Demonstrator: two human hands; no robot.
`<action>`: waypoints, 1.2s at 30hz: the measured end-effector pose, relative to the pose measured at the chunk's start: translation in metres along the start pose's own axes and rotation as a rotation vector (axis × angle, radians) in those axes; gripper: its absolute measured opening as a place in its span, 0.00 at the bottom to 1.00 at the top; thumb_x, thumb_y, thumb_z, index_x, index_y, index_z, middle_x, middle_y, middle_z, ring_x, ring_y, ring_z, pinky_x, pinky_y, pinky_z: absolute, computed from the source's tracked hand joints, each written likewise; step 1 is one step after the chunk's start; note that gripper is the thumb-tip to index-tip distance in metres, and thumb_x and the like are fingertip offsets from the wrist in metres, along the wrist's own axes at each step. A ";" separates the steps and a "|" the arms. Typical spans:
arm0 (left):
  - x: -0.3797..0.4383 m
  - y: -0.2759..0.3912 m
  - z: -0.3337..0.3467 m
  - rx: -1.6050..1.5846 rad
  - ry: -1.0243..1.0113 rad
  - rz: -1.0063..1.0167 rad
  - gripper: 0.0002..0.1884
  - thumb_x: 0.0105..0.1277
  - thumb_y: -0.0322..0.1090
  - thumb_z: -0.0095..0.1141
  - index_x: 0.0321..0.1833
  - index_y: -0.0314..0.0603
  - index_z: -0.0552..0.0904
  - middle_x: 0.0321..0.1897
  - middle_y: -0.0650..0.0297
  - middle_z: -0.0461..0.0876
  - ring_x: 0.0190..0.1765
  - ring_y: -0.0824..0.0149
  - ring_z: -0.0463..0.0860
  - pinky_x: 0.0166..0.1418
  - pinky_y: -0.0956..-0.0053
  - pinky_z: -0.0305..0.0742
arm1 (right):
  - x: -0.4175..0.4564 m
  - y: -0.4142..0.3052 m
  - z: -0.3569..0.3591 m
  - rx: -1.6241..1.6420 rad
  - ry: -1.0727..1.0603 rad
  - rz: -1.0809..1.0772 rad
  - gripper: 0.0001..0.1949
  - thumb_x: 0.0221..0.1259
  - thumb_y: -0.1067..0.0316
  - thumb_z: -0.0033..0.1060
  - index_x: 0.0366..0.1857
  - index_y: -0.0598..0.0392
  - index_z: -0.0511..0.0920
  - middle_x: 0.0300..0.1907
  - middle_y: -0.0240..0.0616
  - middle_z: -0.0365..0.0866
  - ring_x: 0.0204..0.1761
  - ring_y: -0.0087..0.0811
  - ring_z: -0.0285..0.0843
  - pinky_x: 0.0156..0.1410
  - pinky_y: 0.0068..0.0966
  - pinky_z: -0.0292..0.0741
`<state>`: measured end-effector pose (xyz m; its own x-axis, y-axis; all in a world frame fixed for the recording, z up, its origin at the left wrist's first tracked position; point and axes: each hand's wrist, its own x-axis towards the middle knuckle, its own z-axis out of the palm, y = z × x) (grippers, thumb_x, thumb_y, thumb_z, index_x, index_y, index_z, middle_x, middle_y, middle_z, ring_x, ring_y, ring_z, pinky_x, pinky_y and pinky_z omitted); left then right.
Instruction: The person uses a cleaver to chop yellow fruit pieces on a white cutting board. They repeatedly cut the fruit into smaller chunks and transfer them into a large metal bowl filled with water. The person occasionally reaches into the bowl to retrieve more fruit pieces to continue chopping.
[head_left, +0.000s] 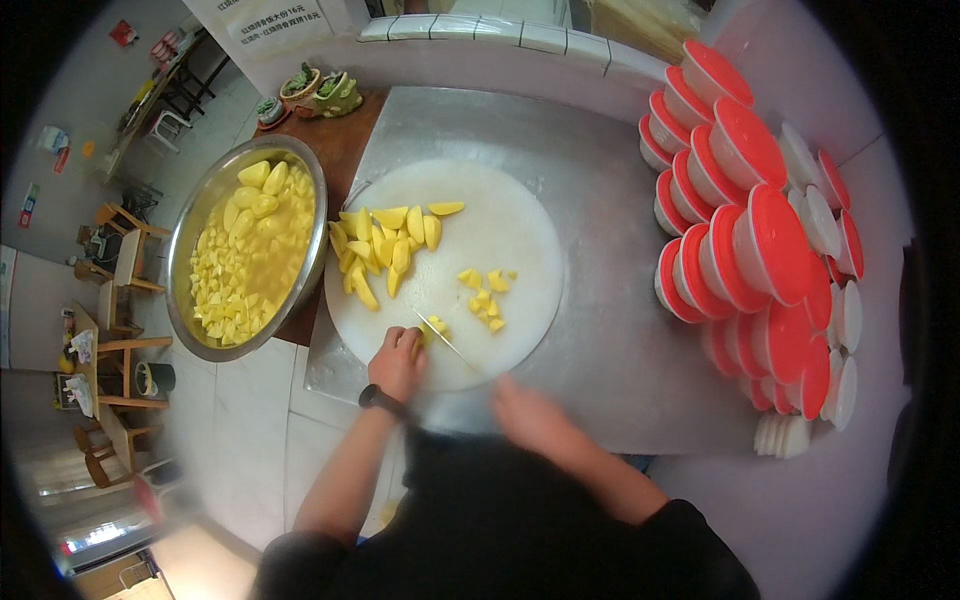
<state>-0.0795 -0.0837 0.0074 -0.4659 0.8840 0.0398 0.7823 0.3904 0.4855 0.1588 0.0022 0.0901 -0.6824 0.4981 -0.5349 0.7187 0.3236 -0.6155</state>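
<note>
My left hand (396, 365), with a dark band at the wrist, presses a piece of potato (421, 339) onto the round white cutting board (517, 225). Against that piece stands the blade of a kitchen knife (448, 343). My right hand (521, 409) is blurred and closed at the handle end of the knife; the handle itself is hidden. Beyond the left hand lies a heap of yellow potato wedges (382, 244). Small cut potato chunks (484, 304) are scattered to the right of the blade.
At the left stands a large steel bowl (321, 247) of potatoes, whole and diced, in cloudy liquid. Stacked bowls with red lids (776, 247) line the right side of the metal tabletop (607, 300). Potted succulents (322, 90) sit at the far left corner, before a low wall (487, 60).
</note>
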 end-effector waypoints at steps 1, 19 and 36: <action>-0.001 -0.003 0.000 0.002 0.017 0.013 0.13 0.65 0.34 0.63 0.52 0.50 0.83 0.51 0.58 0.82 0.46 0.48 0.86 0.48 0.58 0.83 | 0.000 -0.003 -0.002 -0.019 -0.005 -0.001 0.13 0.79 0.58 0.50 0.49 0.59 0.68 0.35 0.60 0.86 0.40 0.66 0.84 0.46 0.59 0.78; -0.015 -0.012 0.012 -0.123 0.114 -0.016 0.11 0.63 0.30 0.65 0.48 0.42 0.84 0.45 0.54 0.83 0.44 0.48 0.86 0.46 0.58 0.83 | -0.010 -0.003 0.007 0.011 0.014 -0.010 0.14 0.79 0.58 0.49 0.48 0.61 0.68 0.34 0.62 0.85 0.40 0.66 0.84 0.47 0.60 0.78; -0.014 -0.032 0.014 -0.172 0.166 0.153 0.09 0.62 0.25 0.64 0.45 0.40 0.84 0.44 0.55 0.83 0.38 0.54 0.87 0.42 0.64 0.84 | -0.020 -0.027 -0.021 -0.029 -0.163 0.029 0.15 0.79 0.57 0.49 0.50 0.60 0.68 0.39 0.64 0.85 0.45 0.66 0.84 0.49 0.59 0.78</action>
<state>-0.0917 -0.1051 -0.0210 -0.4202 0.8696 0.2594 0.7734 0.1936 0.6036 0.1557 0.0003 0.1294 -0.6721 0.3712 -0.6407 0.7405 0.3348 -0.5828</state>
